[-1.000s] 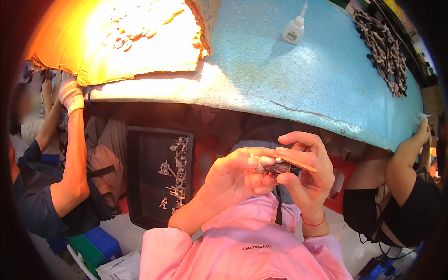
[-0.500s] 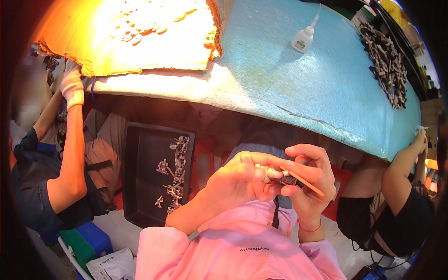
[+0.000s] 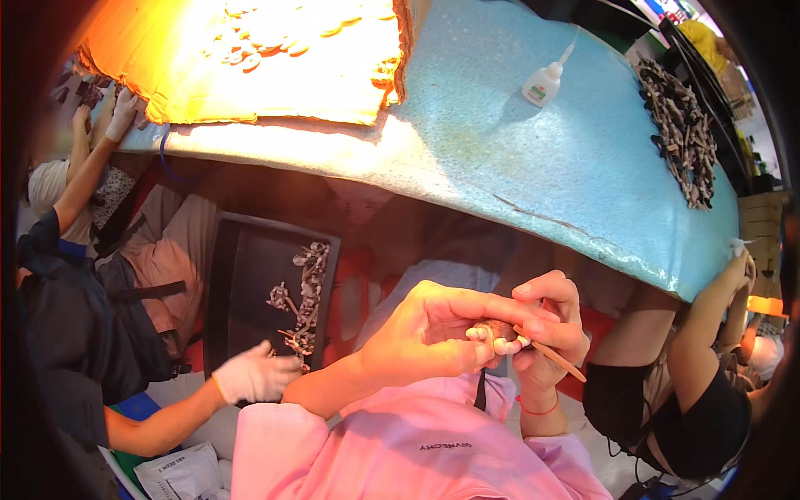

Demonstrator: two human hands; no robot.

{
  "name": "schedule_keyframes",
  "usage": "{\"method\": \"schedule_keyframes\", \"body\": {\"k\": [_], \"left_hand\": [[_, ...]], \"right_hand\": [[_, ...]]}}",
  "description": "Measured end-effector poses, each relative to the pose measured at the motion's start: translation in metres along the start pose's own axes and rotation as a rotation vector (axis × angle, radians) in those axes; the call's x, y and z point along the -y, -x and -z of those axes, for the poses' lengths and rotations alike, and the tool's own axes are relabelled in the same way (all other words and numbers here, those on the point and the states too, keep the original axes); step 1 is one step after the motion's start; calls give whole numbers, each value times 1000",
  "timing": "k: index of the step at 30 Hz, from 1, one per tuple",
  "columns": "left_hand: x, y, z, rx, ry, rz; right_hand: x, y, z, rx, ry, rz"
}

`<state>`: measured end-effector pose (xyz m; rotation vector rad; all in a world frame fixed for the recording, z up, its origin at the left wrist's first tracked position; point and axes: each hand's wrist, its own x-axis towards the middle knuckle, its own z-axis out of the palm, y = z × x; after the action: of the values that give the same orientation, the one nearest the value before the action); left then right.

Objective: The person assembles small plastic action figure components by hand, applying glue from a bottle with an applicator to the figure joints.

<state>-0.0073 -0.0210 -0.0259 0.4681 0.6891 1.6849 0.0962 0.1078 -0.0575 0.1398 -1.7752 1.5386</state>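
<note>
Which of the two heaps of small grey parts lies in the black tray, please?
The heap left of the person's hands, beside a co-worker's gloved hand; the other heap lies on the blue table.

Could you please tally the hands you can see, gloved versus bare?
Gloved hands: 2, one by the tray, one at the table's far left
Bare hands: 3, the left hand, the right hand, one at right
Total: 5

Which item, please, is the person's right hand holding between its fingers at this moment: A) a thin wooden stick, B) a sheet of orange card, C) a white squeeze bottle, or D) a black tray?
A: the right hand pinches a thin wooden stick against the small piece gripped by the left hand, while the white squeeze bottle stands untouched on the blue table.
</note>
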Motion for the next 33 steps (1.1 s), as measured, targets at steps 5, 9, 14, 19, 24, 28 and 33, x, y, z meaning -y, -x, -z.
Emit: {"method": "schedule_keyframes", "body": {"k": [5, 9, 14, 19, 24, 28, 33], "left_hand": [[-2, 1, -7, -31, 2, -58], [0, 1, -4, 23, -18, -82], [0, 1, 2, -17, -22, -37], [3, -4, 5, -128, 150, 81], [11, -7, 16, -32, 465, 109], [15, -9, 18, -22, 530, 118], [17, -8, 23, -28, 614, 144]], "right_hand": [[-4, 3, -1, -12, -46, -4], [-5, 3, -2, -19, -52, 1], [-6, 4, -3, -35, -34, -1], [-3, 0, 1, -15, 166, 42], [4, -4, -1, -22, 281, -9], [9, -7, -3, -46, 312, -53], [9, -9, -4, -41, 332, -81]]}}
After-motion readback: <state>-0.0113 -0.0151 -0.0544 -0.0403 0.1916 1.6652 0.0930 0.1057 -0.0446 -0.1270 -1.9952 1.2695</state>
